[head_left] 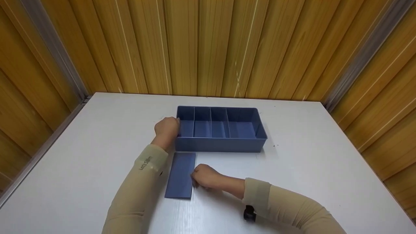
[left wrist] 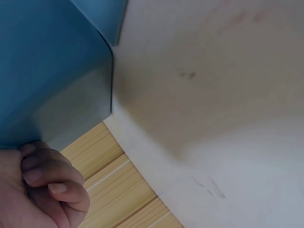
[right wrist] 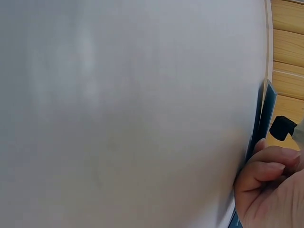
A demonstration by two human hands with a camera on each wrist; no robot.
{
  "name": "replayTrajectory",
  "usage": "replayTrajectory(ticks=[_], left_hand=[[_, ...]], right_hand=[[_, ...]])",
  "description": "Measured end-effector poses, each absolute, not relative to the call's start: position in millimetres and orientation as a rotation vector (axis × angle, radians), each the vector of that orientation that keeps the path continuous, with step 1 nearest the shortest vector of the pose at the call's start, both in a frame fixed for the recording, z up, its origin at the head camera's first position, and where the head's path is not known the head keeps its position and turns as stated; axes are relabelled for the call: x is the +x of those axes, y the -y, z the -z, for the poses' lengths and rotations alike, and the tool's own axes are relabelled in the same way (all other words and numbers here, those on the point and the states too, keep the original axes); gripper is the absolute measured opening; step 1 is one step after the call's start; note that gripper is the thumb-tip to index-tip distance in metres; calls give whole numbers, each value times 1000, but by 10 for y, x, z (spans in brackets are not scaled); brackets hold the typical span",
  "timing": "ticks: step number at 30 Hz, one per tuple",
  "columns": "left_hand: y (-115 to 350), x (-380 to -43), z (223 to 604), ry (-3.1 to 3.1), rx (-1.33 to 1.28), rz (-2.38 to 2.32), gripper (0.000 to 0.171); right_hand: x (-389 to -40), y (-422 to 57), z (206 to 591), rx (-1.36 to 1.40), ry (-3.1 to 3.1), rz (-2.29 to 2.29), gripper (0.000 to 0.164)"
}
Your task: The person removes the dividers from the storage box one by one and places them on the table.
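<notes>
A blue rectangular box [head_left: 221,145] stands on the table, split by 3 thin dividers into compartments, the rightmost being the widest. My left hand [head_left: 167,130] grips its left wall near the rim. Curled fingers show against the box's outer wall [left wrist: 71,111] in the left wrist view; the thumb is hidden. In front of the box's left end lies a flat blue panel [head_left: 180,175]. My right hand [head_left: 207,177] pinches this panel's right long edge with curled fingers. In the right wrist view the panel [right wrist: 269,109] appears edge-on, slightly off the tabletop.
The white table [head_left: 312,182] reaches back to a wood-patterned ribbed wall [head_left: 208,48], with similar walls at both sides. A small black device [head_left: 249,214] sits under my right sleeve cuff. Small dark specks mark the table right of the box.
</notes>
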State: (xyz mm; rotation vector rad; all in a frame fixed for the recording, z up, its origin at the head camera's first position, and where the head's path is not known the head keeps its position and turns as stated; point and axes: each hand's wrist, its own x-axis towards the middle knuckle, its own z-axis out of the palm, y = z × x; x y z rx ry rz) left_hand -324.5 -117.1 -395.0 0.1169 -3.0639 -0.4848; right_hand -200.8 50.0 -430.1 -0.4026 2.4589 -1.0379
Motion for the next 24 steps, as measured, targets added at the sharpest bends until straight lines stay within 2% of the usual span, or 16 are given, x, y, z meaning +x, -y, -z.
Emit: replayTrajectory(ticks=[24], left_hand=[[1169,-3228,3924,3088,110,452,52]], right_hand=[[-2080,-520,4260,-339,-2424,1002,33]])
